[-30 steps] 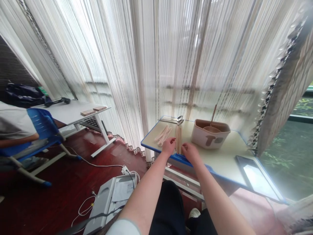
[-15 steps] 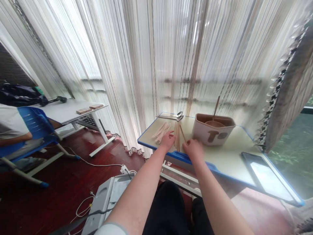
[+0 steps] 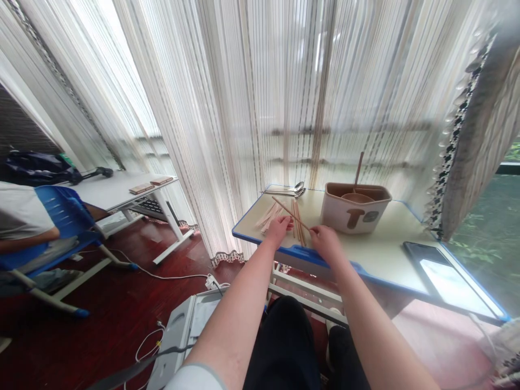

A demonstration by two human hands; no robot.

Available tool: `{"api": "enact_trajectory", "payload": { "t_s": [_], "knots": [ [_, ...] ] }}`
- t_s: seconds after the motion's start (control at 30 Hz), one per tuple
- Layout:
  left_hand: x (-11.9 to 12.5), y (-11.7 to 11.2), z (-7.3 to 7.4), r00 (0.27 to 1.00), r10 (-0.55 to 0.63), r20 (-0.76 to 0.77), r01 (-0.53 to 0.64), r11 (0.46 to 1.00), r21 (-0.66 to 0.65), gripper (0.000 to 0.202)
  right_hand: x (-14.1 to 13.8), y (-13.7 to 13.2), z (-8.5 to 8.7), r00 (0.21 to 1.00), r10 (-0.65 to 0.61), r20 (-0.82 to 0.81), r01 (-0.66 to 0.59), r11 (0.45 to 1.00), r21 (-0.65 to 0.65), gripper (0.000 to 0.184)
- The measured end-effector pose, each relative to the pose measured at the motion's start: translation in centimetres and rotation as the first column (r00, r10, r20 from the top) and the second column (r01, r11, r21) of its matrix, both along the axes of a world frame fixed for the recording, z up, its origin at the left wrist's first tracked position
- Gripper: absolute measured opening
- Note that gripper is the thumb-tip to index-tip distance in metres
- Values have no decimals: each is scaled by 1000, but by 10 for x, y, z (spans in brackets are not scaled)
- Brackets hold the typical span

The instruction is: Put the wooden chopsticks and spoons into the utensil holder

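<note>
My right hand is pinched on one brown chopstick, lifted so that it slants up and to the left across the others. Under it several brown chopsticks lie in a bundle on the blue-edged table. My left hand rests beside that bundle, fingers curled, touching the near ends of a pile of pale wooden sticks. Nothing shows inside the left hand.
A beige divided holder with a brown utensil standing in it sits behind my right hand. Metal spoons lie at the table's far edge by the curtain. A lit tablet lies at the right. Another person sits on a blue chair at left.
My right hand has picked one brown chopstick out of the bundle and raised it aslant to the left. The left hand stayed by the pale sticks. The camera shifted slightly.
</note>
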State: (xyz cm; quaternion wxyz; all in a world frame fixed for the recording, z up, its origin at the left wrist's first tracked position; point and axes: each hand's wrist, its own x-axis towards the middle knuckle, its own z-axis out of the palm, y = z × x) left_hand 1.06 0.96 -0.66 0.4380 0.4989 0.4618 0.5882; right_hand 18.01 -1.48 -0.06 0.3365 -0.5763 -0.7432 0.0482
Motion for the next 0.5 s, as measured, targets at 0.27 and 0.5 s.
{"api": "enact_trajectory", "payload": {
  "t_s": [0.27, 0.5],
  "knots": [
    [-2, 0, -3, 998, 2, 70, -4, 1000, 29, 25, -1, -3, -2, 985, 153, -74, -156, 987, -35, 26],
    [-2, -4, 4, 997, 20, 80, -18, 999, -27, 27, 0, -8, 5, 971, 189, -150, -206, 972, -113, 29]
  ]
}}
